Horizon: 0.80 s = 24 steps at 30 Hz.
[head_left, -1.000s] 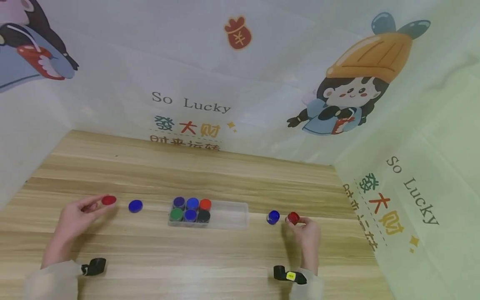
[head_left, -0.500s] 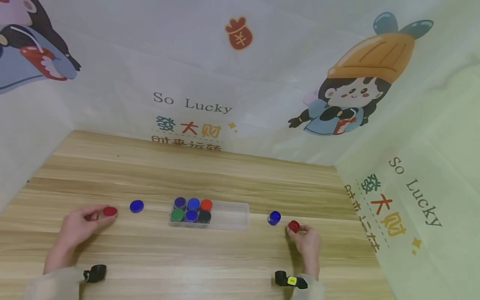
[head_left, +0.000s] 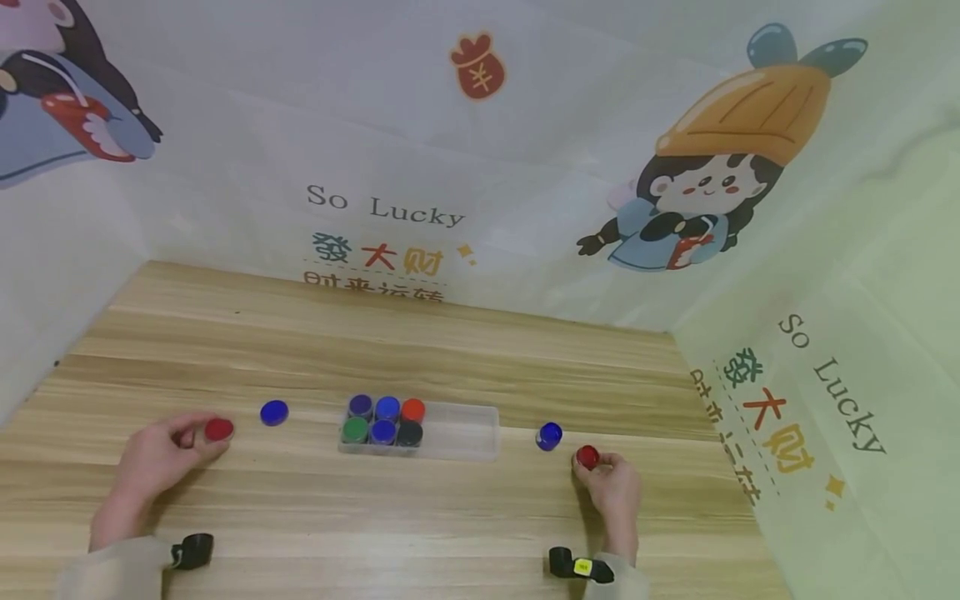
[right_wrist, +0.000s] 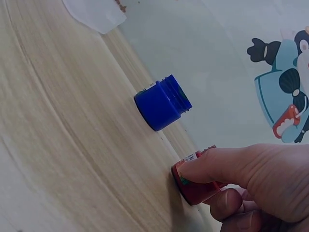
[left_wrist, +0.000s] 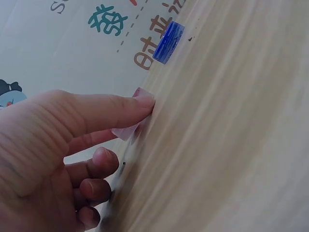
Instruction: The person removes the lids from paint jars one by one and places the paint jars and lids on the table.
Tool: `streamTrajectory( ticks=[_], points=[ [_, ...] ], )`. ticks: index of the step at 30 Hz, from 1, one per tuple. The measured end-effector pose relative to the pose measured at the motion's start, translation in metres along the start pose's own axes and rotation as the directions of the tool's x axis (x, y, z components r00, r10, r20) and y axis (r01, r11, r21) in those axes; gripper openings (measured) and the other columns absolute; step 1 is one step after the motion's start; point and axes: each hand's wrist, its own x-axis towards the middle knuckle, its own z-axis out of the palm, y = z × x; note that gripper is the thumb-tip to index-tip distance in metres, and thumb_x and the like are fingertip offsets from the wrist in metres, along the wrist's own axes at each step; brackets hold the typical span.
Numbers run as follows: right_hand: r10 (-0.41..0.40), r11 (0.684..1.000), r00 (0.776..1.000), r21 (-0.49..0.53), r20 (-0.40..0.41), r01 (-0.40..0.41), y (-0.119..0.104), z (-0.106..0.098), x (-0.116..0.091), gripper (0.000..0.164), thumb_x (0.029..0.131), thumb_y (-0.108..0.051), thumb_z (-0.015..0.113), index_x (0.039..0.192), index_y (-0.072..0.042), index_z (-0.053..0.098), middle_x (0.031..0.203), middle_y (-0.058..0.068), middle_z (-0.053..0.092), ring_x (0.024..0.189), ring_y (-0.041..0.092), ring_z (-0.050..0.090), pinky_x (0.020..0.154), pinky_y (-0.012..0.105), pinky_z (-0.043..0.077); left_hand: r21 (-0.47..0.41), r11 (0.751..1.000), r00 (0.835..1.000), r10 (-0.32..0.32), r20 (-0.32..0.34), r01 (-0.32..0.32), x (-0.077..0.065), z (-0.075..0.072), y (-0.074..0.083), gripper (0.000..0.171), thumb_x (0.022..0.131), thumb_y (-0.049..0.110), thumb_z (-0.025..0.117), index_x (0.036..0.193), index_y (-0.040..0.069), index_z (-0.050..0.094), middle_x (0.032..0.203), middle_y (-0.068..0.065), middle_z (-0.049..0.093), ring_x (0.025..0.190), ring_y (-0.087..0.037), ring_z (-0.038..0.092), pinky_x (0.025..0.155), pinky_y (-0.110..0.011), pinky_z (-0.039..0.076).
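My left hand (head_left: 161,454) pinches a red jar lid (head_left: 219,429) between thumb and fingers, low over the table at the left. In the left wrist view the thumb covers part of this lid (left_wrist: 126,131). A blue lid (head_left: 273,412) lies just beyond it. On the right side, my right hand (head_left: 617,487) grips a small red paint jar (head_left: 587,457) without its lid. The right wrist view shows the thumb across the red jar's label (right_wrist: 190,157), its base close to the tabletop. Beside it stands an uncapped blue paint jar (right_wrist: 159,106), its threaded neck exposed.
Between the hands sits a clear plastic tray (head_left: 468,432). Its left part holds several capped paint jars, including a green one (head_left: 355,430) and an orange-red one (head_left: 412,410). A printed cloth wall (head_left: 525,208) closes off the back and sides of the wooden table (head_left: 390,533).
Both hands have come down and slightly towards me, the left with the red lid and the right with the red paint jar. Blue lid, blue jar and tray stay in place.
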Motion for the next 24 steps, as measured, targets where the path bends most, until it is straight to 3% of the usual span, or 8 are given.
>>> streamTrajectory(
  ticks=[4, 8, 12, 15, 17, 19, 24],
  points=[
    [-0.006, 1.000, 1.000, 0.007, 0.009, 0.006, 0.000, 0.000, -0.001, 0.049, 0.075, -0.023, 0.077, 0.101, 0.014, 0.060, 0.079, 0.021, 0.065, 0.070, 0.027, 0.058, 0.060, 0.034, 0.042, 0.014, 1.000, 1.000, -0.009, 0.010, 0.009, -0.002, -0.001, 0.002, 0.052, 0.081, 0.031, 0.073, 0.119, -0.002, 0.060, 0.074, -0.003, 0.047, 0.062, -0.013, 0.038, 0.052, -0.027, 0.029],
    [-0.006, 1.000, 1.000, 0.011, 0.013, 0.006, -0.003, -0.001, -0.003, 0.058, 0.073, -0.023, 0.078, 0.111, 0.014, 0.056, 0.082, 0.023, 0.064, 0.073, 0.029, 0.059, 0.064, 0.039, 0.045, 0.020, 1.000, 1.000, 0.011, 0.027, -0.012, -0.002, -0.005, 0.006, 0.055, 0.080, 0.030, 0.074, 0.119, -0.005, 0.058, 0.072, -0.003, 0.047, 0.060, -0.012, 0.038, 0.052, -0.027, 0.029],
    [-0.028, 1.000, 1.000, 0.007, -0.010, 0.028, -0.013, -0.002, -0.005, 0.062, 0.076, -0.024, 0.077, 0.122, 0.010, 0.052, 0.070, 0.013, 0.059, 0.063, 0.022, 0.052, 0.057, 0.034, 0.042, -0.014, 1.000, 0.997, 0.005, 0.083, -0.003, -0.001, -0.010, 0.007, 0.065, 0.081, 0.028, 0.072, 0.127, -0.011, 0.047, 0.075, -0.004, 0.047, 0.061, -0.012, 0.039, 0.054, -0.027, 0.031],
    [-0.109, 0.993, 0.993, 0.041, -0.033, 0.111, -0.025, 0.002, -0.007, 0.056, 0.077, -0.022, 0.076, 0.119, 0.008, 0.055, 0.060, 0.003, 0.051, 0.053, 0.014, 0.044, 0.049, 0.027, 0.035, -0.069, 0.997, 0.999, 0.027, 0.041, -0.024, -0.001, -0.011, 0.014, 0.060, 0.084, 0.023, 0.070, 0.129, -0.010, 0.045, 0.076, -0.004, 0.046, 0.064, -0.010, 0.039, 0.058, -0.025, 0.033],
    [-0.175, 0.982, 0.984, 0.070, -0.039, 0.178, -0.034, 0.008, -0.009, 0.052, 0.077, -0.023, 0.077, 0.115, 0.006, 0.059, 0.054, -0.002, 0.044, 0.048, 0.010, 0.038, 0.045, 0.025, 0.030, -0.119, 0.989, 0.996, 0.083, -0.018, -0.085, 0.000, -0.008, 0.024, 0.049, 0.084, 0.014, 0.068, 0.125, -0.007, 0.050, 0.073, -0.002, 0.044, 0.063, -0.008, 0.039, 0.058, -0.023, 0.033],
    [-0.235, 0.967, 0.971, 0.096, -0.035, 0.238, -0.043, 0.014, -0.011, 0.049, 0.078, -0.026, 0.077, 0.111, 0.005, 0.061, 0.054, -0.004, 0.042, 0.047, 0.009, 0.036, 0.043, 0.024, 0.030, -0.162, 0.972, 0.984, 0.164, -0.067, -0.173, 0.002, -0.003, 0.036, 0.039, 0.083, 0.006, 0.067, 0.118, -0.006, 0.056, 0.069, -0.001, 0.042, 0.061, -0.006, 0.037, 0.057, -0.021, 0.032],
    [-0.354, 0.931, 0.935, 0.084, -0.024, 0.355, -0.063, 0.033, -0.014, 0.049, 0.076, -0.032, 0.077, 0.107, 0.004, 0.065, 0.056, -0.005, 0.044, 0.049, 0.007, 0.038, 0.046, 0.024, 0.034, -0.242, 0.911, 0.942, 0.335, -0.038, -0.334, 0.012, 0.014, 0.065, 0.037, 0.078, -0.003, 0.069, 0.114, -0.007, 0.059, 0.066, 0.002, 0.039, 0.058, -0.005, 0.035, 0.054, -0.022, 0.031]
  ],
)
